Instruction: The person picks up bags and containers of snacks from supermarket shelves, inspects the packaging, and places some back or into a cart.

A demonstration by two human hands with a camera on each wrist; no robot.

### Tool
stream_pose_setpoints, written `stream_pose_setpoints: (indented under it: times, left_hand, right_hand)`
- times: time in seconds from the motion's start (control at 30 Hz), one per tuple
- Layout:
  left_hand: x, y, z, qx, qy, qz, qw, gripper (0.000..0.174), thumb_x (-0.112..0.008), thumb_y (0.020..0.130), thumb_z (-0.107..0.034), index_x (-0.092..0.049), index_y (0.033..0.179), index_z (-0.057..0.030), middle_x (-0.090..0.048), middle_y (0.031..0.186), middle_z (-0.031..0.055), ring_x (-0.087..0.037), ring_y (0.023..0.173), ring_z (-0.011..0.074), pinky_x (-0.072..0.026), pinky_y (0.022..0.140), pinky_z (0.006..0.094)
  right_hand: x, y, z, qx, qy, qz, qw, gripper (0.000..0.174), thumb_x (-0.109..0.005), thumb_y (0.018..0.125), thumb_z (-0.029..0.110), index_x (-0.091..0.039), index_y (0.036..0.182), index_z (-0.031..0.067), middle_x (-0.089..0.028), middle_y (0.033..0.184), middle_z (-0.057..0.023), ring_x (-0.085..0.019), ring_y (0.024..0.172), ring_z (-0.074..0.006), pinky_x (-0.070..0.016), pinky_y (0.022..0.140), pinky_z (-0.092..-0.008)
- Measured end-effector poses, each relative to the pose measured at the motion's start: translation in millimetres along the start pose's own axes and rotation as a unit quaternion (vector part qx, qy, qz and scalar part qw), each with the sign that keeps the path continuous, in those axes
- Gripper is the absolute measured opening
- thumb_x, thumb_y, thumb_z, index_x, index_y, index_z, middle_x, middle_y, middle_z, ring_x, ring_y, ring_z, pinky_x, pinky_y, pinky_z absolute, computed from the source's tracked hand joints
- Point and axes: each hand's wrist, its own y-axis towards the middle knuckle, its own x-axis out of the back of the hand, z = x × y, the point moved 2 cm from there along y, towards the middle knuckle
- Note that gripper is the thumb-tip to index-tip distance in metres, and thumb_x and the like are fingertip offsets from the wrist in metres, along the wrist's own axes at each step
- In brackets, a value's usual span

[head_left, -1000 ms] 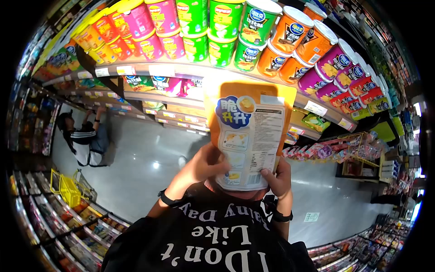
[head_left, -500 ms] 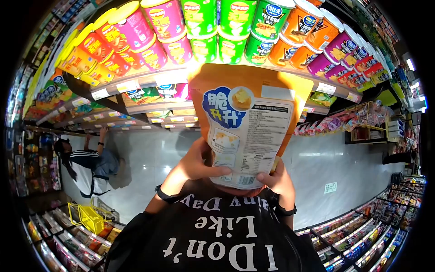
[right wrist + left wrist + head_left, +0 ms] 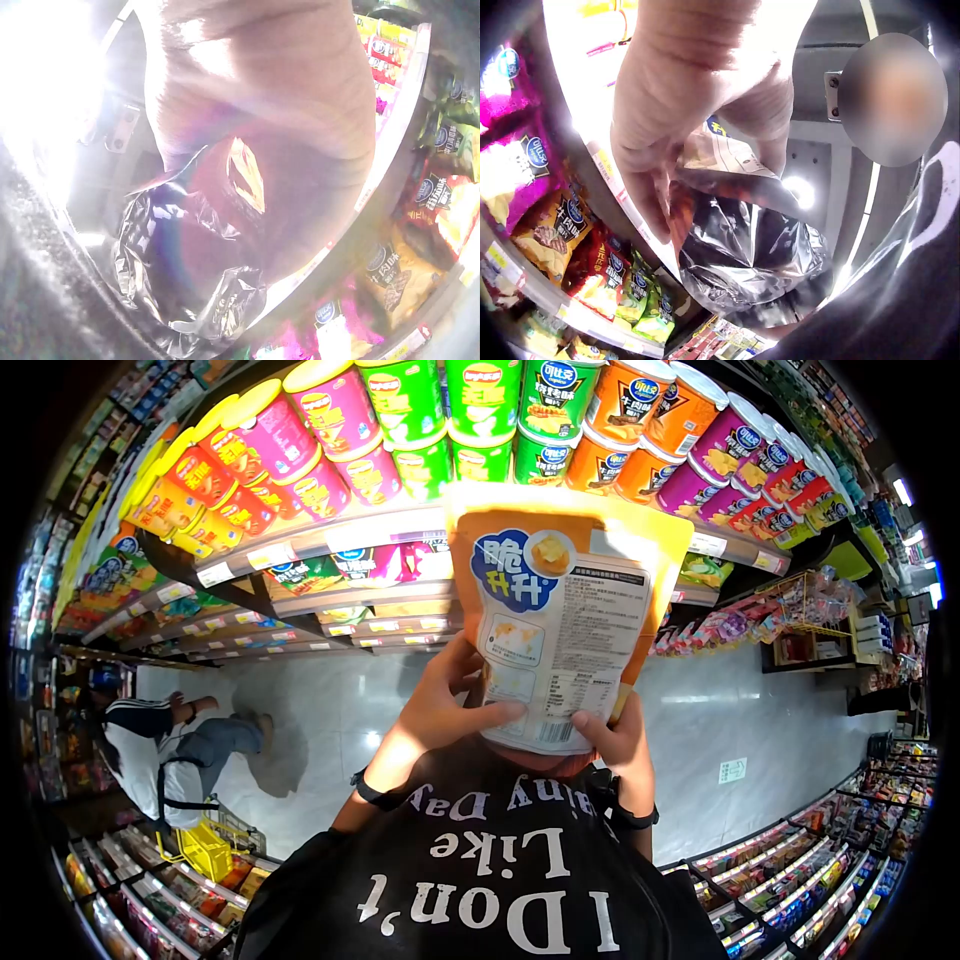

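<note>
Both hands hold an orange snack pouch (image 3: 665, 560) upright before the chest, its printed back facing me. My left hand (image 3: 435, 705) grips the lower left edge, thumb laid across the printed panel and fingers going behind. At the lower right corner, my right hand (image 3: 617, 745) pinches the pouch with its thumb on the front near the barcode. From below, the left wrist view shows the pouch's shiny dark bottom (image 3: 750, 232) under the hand. Glare washes out much of the right wrist view, where the same glossy bottom (image 3: 187, 262) shows beside the right hand (image 3: 262, 112).
Shelves ahead carry rows of chip tubs (image 3: 480, 410), with bagged chips (image 3: 551, 225) on lower levels. Hanging packets (image 3: 720, 625) are at the right. Another person (image 3: 145, 745) is at the left, close to a yellow basket (image 3: 205, 850). Low racks (image 3: 800, 880) stand behind me.
The pouch has risen a little in the head view, both hands keeping their hold. The person at the left has moved away from the shelf toward the yellow basket.
</note>
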Motion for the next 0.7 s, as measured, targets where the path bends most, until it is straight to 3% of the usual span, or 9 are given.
stream_pose_setpoints:
  times: [0.17,0.43,0.57,0.63,0.7]
  left_hand:
    - [-6.4,-0.7,-0.9,0.013,0.074,-0.056,0.996,0.072,-0.089,0.066,-0.026,-0.051,0.123,-0.0019,-0.061,0.113,0.0138,-0.061,0.105,0.0201,-0.0516,0.086,0.0337]
    - [-13.9,-0.2,0.7,-0.066,0.114,-0.126,0.983,0.064,-0.093,0.062,-0.027,-0.051,0.104,-0.0024,-0.061,0.096,0.0087,-0.062,0.090,0.0160,-0.0527,0.076,0.0301]
    - [-9.5,0.0,-0.3,-0.064,0.145,-0.129,0.979,0.063,-0.093,0.061,-0.027,-0.049,0.099,-0.0030,-0.060,0.090,0.0064,-0.062,0.084,0.0146,-0.0525,0.072,0.0290]
    - [-8.7,0.0,2.9,-0.042,0.138,-0.098,0.985,0.064,-0.092,0.064,-0.018,-0.044,0.103,-0.0041,-0.057,0.092,0.0046,-0.062,0.088,0.0133,-0.0513,0.071,0.0265]
    - [-11.1,0.3,2.4,-0.046,0.118,-0.105,0.986,0.064,-0.093,0.063,-0.022,-0.045,0.101,-0.0039,-0.059,0.090,0.0052,-0.061,0.082,0.0127,-0.0514,0.068,0.0257]
  right_hand:
    - [9.1,4.4,-2.0,0.020,0.002,0.002,1.000,0.037,-0.074,0.084,0.015,-0.060,0.108,-0.0094,-0.070,0.099,-0.0141,-0.065,0.087,-0.0157,-0.0532,0.077,-0.0297]
    - [18.1,4.0,-11.3,0.046,-0.005,-0.012,0.999,0.039,-0.071,0.087,0.017,-0.055,0.114,-0.0074,-0.068,0.103,-0.0129,-0.064,0.091,-0.0152,-0.0521,0.081,-0.0297]
    - [16.9,3.5,-9.5,0.045,-0.015,-0.023,0.999,0.039,-0.071,0.088,0.018,-0.055,0.114,-0.0075,-0.068,0.103,-0.0126,-0.063,0.091,-0.0149,-0.0517,0.081,-0.0293]
    - [16.9,2.2,-9.7,0.042,-0.018,-0.030,0.999,0.040,-0.071,0.088,0.019,-0.055,0.114,-0.0076,-0.068,0.102,-0.0125,-0.063,0.090,-0.0142,-0.0512,0.079,-0.0287]
    - [15.7,1.9,-6.5,0.047,-0.030,-0.038,0.998,0.040,-0.071,0.088,0.020,-0.056,0.113,-0.0076,-0.068,0.101,-0.0124,-0.063,0.089,-0.0140,-0.0510,0.078,-0.0285]
